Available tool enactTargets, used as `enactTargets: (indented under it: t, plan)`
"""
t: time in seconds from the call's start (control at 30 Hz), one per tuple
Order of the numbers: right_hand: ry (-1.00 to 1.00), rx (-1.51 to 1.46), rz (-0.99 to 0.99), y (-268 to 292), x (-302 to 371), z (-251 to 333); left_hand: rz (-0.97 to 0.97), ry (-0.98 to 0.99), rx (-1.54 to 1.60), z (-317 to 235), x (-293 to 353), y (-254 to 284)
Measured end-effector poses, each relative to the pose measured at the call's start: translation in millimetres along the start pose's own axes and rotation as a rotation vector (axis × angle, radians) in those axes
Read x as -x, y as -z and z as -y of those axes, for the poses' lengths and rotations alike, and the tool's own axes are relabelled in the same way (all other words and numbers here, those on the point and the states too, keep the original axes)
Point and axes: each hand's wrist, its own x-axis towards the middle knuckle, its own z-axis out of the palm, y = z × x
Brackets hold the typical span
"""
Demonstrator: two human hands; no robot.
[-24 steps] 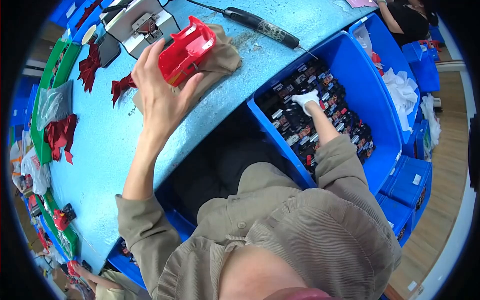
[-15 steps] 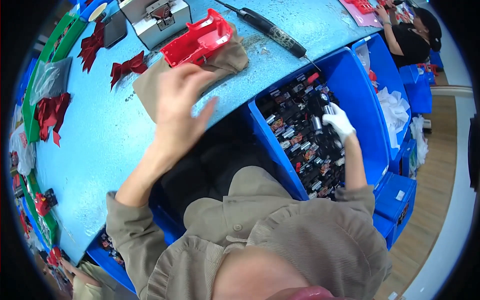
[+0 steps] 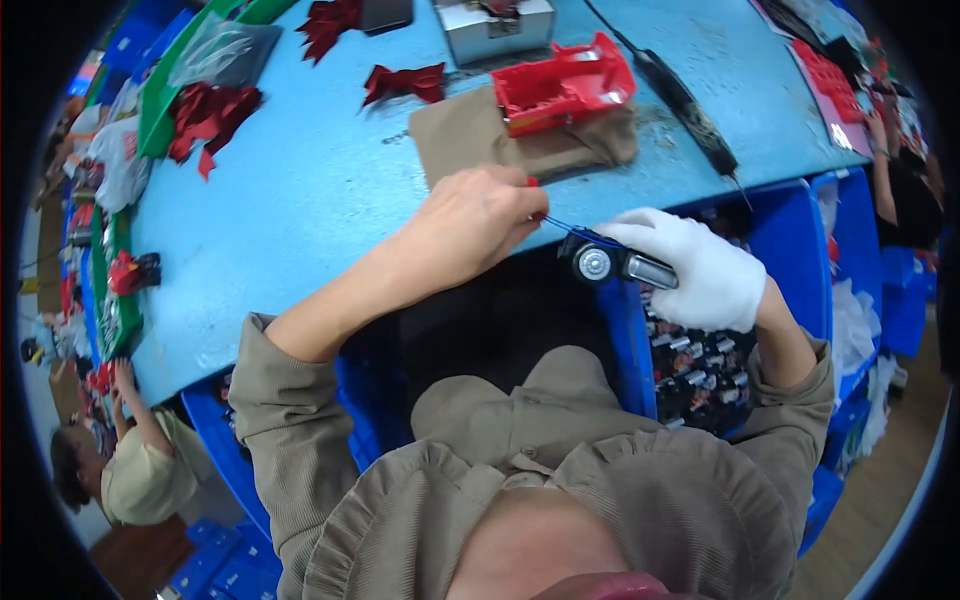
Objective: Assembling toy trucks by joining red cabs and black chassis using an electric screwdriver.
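My right hand (image 3: 700,265), in a white glove, grips a black toy vehicle chassis (image 3: 570,247) with a grey wheel (image 3: 593,263) and a silver cylinder on its side. Thin blue wires (image 3: 568,226) run from the chassis to my bare left hand (image 3: 475,220), whose fingers are pinched on their end. A small bit of red shows at those fingertips; its kind is hidden. Both hands are over the table's near edge. Beyond them a red plastic toy body shell (image 3: 565,92) lies on a folded brown cloth (image 3: 455,135).
A black electric screwdriver (image 3: 690,110) with a cord lies to the right. The blue bin (image 3: 800,240) below my right hand holds many similar parts. Dark red bows (image 3: 405,84) and a white metal-cornered box (image 3: 495,32) sit at the back. Other people (image 3: 150,460) work on both sides.
My right hand has come up out of the bin with the chassis, moving left to the table edge. The left hand has moved across to the wires and closed on them. The view has shifted.
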Motion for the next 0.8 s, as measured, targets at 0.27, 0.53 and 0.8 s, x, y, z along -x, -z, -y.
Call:
enactTargets:
  t: [0.27, 0.53, 0.8]
  plan:
    - [0.383, 0.352, -0.291, 5.8, -67.5, -45.2, -0.143, 0.187, -0.714, 17.7, -3.3, 36.8]
    - [-0.053, -0.094, -0.967, 46.0, -68.6, -133.5, -0.241, 0.038, -0.591, 46.4, -39.0, 43.7]
    - [-0.487, 0.066, -0.595, 81.5, -71.5, -197.4, -0.078, 0.03, -0.17, 68.6, -83.2, 39.7]
